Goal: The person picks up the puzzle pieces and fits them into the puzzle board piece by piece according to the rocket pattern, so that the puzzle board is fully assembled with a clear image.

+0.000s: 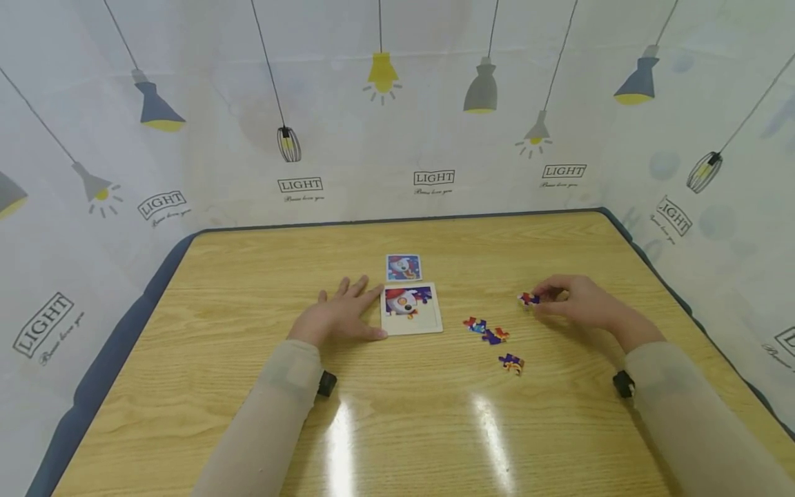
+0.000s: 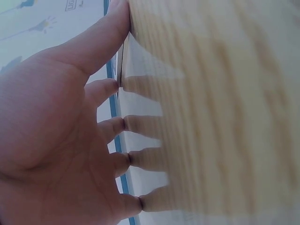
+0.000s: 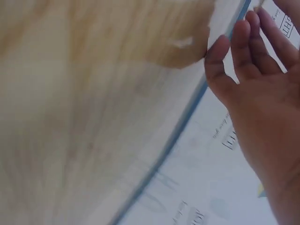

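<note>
A small puzzle board (image 1: pixel 427 324) lies at the middle of the table, its upper part filled with pieces of a white cartoon face and its lower part bare. My left hand (image 1: pixel 340 314) rests on the table with fingers spread, thumb and index fingertip at the board's left edge. In the left wrist view, the fingertips of that hand (image 2: pixel 61 136) meet the tabletop. Out to the right, my right hand (image 1: pixel 577 300) pinches a red and purple puzzle piece (image 1: pixel 528 298) close over the table. From the right wrist camera, this piece is hidden behind the curled fingers (image 3: pixel 241 47).
Several loose puzzle pieces (image 1: pixel 475 324) lie between the board and my right hand, with one piece (image 1: pixel 512 363) nearer to me. Behind the board is a small picture card (image 1: pixel 404 268) of the same character. A lamp-printed curtain (image 1: pixel 348 200) borders the wooden table (image 1: pixel 397 428).
</note>
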Demonstrator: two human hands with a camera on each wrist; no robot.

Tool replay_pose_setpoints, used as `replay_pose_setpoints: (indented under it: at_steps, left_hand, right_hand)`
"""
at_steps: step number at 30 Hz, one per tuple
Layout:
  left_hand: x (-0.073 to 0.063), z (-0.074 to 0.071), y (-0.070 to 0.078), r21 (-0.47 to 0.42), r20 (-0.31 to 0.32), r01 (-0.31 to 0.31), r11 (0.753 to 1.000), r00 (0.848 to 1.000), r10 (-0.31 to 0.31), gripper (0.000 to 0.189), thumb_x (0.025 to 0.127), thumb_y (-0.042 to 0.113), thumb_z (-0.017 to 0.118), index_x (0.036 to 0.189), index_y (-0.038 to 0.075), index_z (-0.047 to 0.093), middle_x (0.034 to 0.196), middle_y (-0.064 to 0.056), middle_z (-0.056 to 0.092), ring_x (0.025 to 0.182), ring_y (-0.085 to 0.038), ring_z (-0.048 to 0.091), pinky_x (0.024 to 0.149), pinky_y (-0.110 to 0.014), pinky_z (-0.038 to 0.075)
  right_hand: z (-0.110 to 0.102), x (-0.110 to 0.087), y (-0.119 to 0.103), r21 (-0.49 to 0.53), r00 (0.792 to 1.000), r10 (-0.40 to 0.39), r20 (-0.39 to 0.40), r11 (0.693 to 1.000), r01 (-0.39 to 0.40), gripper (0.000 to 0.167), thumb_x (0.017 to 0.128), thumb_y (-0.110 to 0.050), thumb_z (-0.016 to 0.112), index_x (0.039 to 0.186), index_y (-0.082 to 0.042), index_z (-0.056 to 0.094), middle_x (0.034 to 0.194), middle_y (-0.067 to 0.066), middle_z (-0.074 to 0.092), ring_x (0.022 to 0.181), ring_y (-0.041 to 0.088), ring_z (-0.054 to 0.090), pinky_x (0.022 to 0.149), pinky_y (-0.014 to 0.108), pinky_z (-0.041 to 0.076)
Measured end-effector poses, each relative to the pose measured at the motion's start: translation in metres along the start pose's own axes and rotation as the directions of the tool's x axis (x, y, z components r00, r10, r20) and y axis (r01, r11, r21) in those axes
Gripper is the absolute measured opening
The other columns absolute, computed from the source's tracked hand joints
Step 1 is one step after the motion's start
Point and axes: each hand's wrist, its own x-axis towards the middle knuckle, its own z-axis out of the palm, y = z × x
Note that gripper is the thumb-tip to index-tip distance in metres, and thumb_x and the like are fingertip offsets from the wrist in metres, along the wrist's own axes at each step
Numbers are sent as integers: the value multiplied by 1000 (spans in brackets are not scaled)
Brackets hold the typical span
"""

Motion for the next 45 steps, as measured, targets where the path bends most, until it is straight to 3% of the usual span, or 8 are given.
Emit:
replay_pose_setpoints:
  at_steps: [5, 9, 19, 26, 34, 41, 45]
  left_hand:
    - [-9, -4, 9, 10, 15, 14, 1000, 1000, -14, 102, 93, 70, 68, 172, 33, 15, 182, -9, -3, 167, -45, -8, 127, -79, -4]
    - [-11, -4, 14, 32, 8, 6, 999, 1000, -6, 98, 97, 67, 65, 173, 31, 13, 182, -10, -2, 167, -45, -7, 129, -78, -2]
    - [-12, -9, 12, 0, 15, 9, 1000, 1000, -9, 106, 90, 76, 66, 172, 36, 13, 182, -8, -4, 167, -44, -9, 127, -78, -6]
    - [-12, -11, 15, 13, 18, 14, 1000, 1000, -14, 102, 94, 69, 67, 173, 33, 13, 182, -8, -5, 167, -42, -10, 129, -77, -5]
    - [-11, -10, 14, 20, 18, 18, 1000, 1000, -19, 100, 96, 66, 67, 173, 32, 12, 182, -8, -6, 167, -42, -12, 129, -76, -6]
    - [-12, -10, 13, 17, 20, 24, 1000, 1000, -24, 100, 96, 66, 67, 173, 32, 12, 182, -8, -6, 167, -43, -11, 129, -76, -5]
    - [-13, -8, 12, 23, 12, 24, 999, 1000, -24, 99, 96, 66, 67, 173, 32, 13, 182, -8, -5, 167, -42, -11, 129, -76, -4]
  right_hand:
    - [0, 9, -10, -16, 999, -46, -2, 999, 46, 35, 99, -33, 77, 126, -11, 73, 112, 5, 72, 102, 19, 63, 86, 32, 56]
    - [-1, 21, -32, -32, 998, -67, 19, 997, 68, 37, 99, -35, 77, 129, -14, 73, 117, 5, 72, 105, 21, 64, 89, 37, 56]
    - [16, 60, -98, -53, 982, -165, 92, 984, 170, 35, 99, -31, 75, 131, -15, 72, 124, 4, 73, 112, 24, 63, 93, 43, 60]
    - [31, 73, -129, -65, 962, -229, 150, 968, 241, 37, 99, -30, 74, 132, -12, 73, 126, 5, 73, 112, 23, 64, 93, 43, 59]
    - [50, 85, -145, -81, 955, -217, 201, 968, 237, 35, 97, -27, 78, 127, -10, 73, 120, 5, 73, 107, 21, 65, 93, 38, 60]
    - [62, 88, -153, -49, 952, -175, 249, 980, 193, 28, 95, -24, 80, 120, -12, 74, 106, 3, 71, 95, 18, 64, 81, 31, 60]
    - [67, 91, -154, -57, 945, -181, 272, 977, 204, 28, 95, -25, 80, 120, -11, 74, 106, 3, 71, 94, 18, 64, 81, 30, 60]
